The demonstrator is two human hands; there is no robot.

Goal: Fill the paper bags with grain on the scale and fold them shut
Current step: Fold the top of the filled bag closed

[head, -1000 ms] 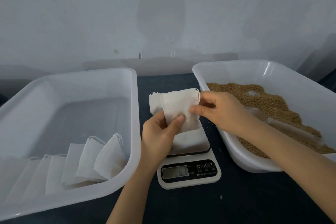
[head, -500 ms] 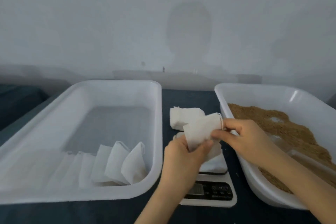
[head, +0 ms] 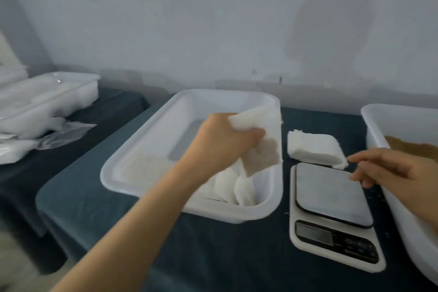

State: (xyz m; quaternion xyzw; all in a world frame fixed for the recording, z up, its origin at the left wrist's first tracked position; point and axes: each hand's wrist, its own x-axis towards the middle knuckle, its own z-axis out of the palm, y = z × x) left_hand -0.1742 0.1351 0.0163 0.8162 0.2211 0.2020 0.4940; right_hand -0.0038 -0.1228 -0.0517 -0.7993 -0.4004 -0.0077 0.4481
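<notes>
Field notes, working outward from you.

- The flat white digital kitchen scale point(head: 331, 199) sits nearest you on the dark teal cloth-covered desk point(head: 213, 256). Its platform is bare.
- Left of the scale is the low white plastic tray point(head: 227, 216), with folded white bags point(head: 234, 187) leaning in its near corner.
- Above those, your left hand point(head: 222, 147) is clamped on the filled white paper bag point(head: 260, 156). The fingers curl over its folded top, and grain shows brownish through the lower half.
- Expect that bag to be light but bottom-heavy, the paper thin and soft. Hold across the fold so the flap stays closed, and set it down rather than dropping it.
- Your right hand point(head: 391, 168) hangs over the scale's far right edge, fingers loose and apart, holding nothing.
- Just behind the scale is a stack of flat empty white paper bags point(head: 315, 149). They look limp and likely to lift in twos, so take the top one by an edge.
- Right of the scale is the white plastic tub point(head: 379, 111) of brown grain point(head: 412, 147).
</notes>
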